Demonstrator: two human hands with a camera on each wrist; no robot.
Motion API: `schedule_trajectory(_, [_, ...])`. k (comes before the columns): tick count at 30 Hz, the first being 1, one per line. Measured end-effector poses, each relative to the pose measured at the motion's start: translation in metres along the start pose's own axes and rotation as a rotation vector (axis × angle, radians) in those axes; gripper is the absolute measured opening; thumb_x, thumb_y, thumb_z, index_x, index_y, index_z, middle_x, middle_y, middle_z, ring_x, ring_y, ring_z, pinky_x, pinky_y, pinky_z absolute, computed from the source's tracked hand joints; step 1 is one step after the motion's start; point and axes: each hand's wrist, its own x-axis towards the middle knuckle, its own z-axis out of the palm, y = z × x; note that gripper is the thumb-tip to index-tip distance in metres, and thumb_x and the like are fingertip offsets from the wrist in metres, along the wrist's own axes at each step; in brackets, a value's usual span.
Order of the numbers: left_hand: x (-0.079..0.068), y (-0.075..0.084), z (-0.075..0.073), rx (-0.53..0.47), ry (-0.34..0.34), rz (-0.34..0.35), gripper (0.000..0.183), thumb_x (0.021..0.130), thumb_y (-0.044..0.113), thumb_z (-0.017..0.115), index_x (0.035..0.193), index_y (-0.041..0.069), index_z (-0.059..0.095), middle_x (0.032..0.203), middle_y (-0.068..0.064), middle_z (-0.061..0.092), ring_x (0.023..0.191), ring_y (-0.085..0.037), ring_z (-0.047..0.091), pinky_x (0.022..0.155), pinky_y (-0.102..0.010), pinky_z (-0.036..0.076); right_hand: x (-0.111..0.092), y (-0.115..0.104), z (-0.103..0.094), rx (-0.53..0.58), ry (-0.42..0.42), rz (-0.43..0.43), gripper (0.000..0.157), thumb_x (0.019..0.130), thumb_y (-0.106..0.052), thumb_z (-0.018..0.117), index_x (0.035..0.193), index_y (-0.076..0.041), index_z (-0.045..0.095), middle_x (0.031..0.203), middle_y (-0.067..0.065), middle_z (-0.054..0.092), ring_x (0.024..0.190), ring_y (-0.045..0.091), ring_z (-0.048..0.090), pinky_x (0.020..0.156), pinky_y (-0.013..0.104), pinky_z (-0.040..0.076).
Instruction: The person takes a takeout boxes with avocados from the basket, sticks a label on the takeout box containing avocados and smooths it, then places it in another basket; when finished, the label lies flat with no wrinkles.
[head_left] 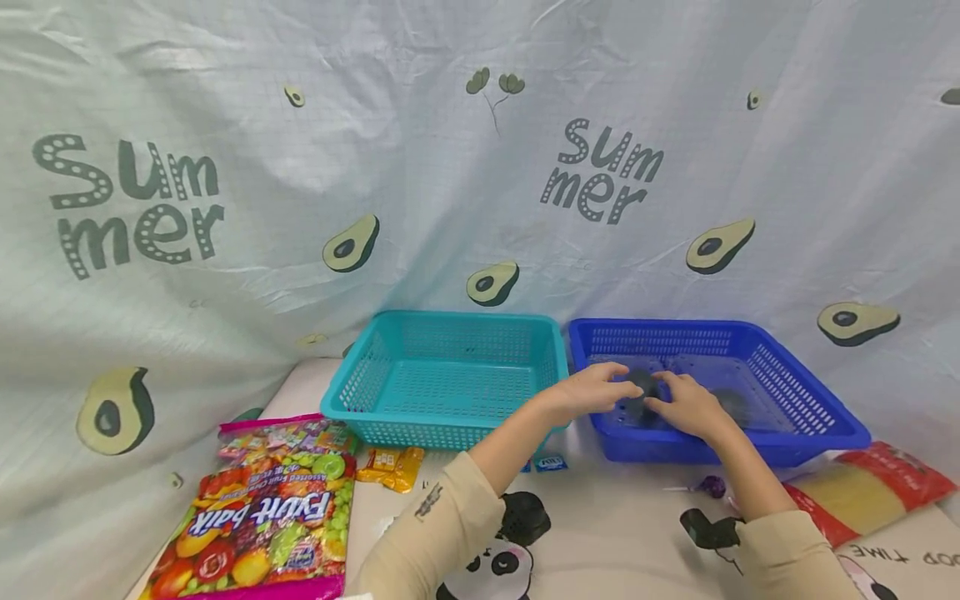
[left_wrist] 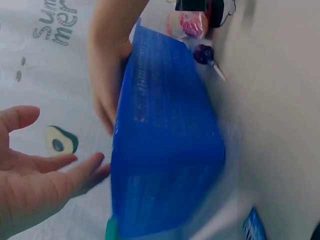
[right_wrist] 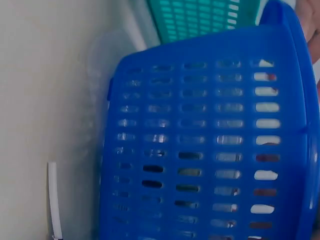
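Over the blue basket (head_left: 813, 442), my left hand (head_left: 592, 390) reaches in from the left with its fingers spread. A dark rounded thing (head_left: 639, 385) sits between the two hands; its kind is unclear. From the right, my right hand (head_left: 693, 407) extends its fingers and thumb to the dark thing's right side. Another dark rounded thing (head_left: 731, 405) lies in the basket beside the right wrist. In the left wrist view the left hand (left_wrist: 42, 185) is spread outside the rim, while the basket wall (left_wrist: 165, 100) partly covers the right hand (left_wrist: 107, 70).
A teal basket (head_left: 348, 412) stands left of the blue one. Fruit candy bags (head_left: 262, 517) and an orange packet (head_left: 390, 468) lie at left. Small blue packets (head_left: 551, 462) and a purple lollipop (head_left: 712, 486) lie in front; a red-and-yellow bag (head_left: 862, 496) is at right.
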Motion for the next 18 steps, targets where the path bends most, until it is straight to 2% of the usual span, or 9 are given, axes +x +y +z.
schedule_trajectory(3, [0.013,0.002,0.016,-0.059,0.041,-0.086,0.069,0.085,0.035,0.053,0.141,0.012,0.019,0.146,-0.005,0.019,0.132,-0.026,0.023,0.101,-0.049,0.027,0.000,0.002,-0.001,0.072,-0.035,0.028,0.069,0.088,-0.045,0.047,0.132,0.007,0.033,0.128,0.035,0.033,0.117,0.051,0.029,0.085,0.066,0.028])
schedule_trajectory(5, [0.021,0.003,0.027,-0.060,0.105,-0.132,0.075,0.082,0.036,0.054,0.142,0.012,0.016,0.147,-0.008,0.014,0.135,-0.026,0.013,0.099,-0.054,0.026,0.002,0.002,-0.001,0.103,-0.058,0.040,0.074,0.087,-0.049,0.045,0.133,0.007,0.030,0.131,0.036,0.030,0.119,0.052,0.024,0.087,0.066,0.026])
schedule_trajectory(8, [0.029,0.001,0.040,-0.095,0.176,-0.179,0.078,0.080,0.035,0.053,0.143,0.010,0.013,0.148,-0.013,0.006,0.135,-0.030,0.003,0.097,-0.056,0.027,0.002,0.003,0.001,0.103,-0.088,0.039,0.077,0.087,-0.051,0.044,0.133,0.008,0.028,0.131,0.037,0.029,0.120,0.054,0.021,0.089,0.065,0.026])
schedule_trajectory(10, [0.032,0.000,0.045,-0.137,0.227,-0.207,0.078,0.080,0.033,0.054,0.143,0.011,0.013,0.148,-0.015,0.004,0.135,-0.031,0.002,0.096,-0.057,0.028,0.003,0.003,0.002,0.087,-0.105,0.038,0.078,0.087,-0.052,0.043,0.133,0.009,0.027,0.131,0.037,0.029,0.119,0.054,0.022,0.089,0.064,0.026])
schedule_trajectory(14, [0.038,-0.001,0.046,-0.193,0.264,-0.212,0.073,0.083,0.030,0.052,0.142,0.009,0.015,0.148,-0.015,0.004,0.135,-0.031,0.001,0.098,-0.056,0.026,0.005,0.002,0.000,0.051,-0.145,0.080,0.085,0.086,-0.058,0.038,0.136,0.010,0.020,0.132,0.038,0.026,0.117,0.056,0.025,0.087,0.064,0.029])
schedule_trajectory(18, [0.042,-0.002,0.046,-0.142,0.260,-0.154,0.058,0.085,0.028,0.050,0.136,0.005,0.032,0.145,-0.010,0.023,0.135,-0.032,0.004,0.099,-0.053,0.027,0.007,0.005,-0.003,0.056,-0.205,0.154,0.090,0.086,-0.061,0.031,0.138,0.009,0.008,0.134,0.039,0.016,0.117,0.058,0.020,0.087,0.066,0.027])
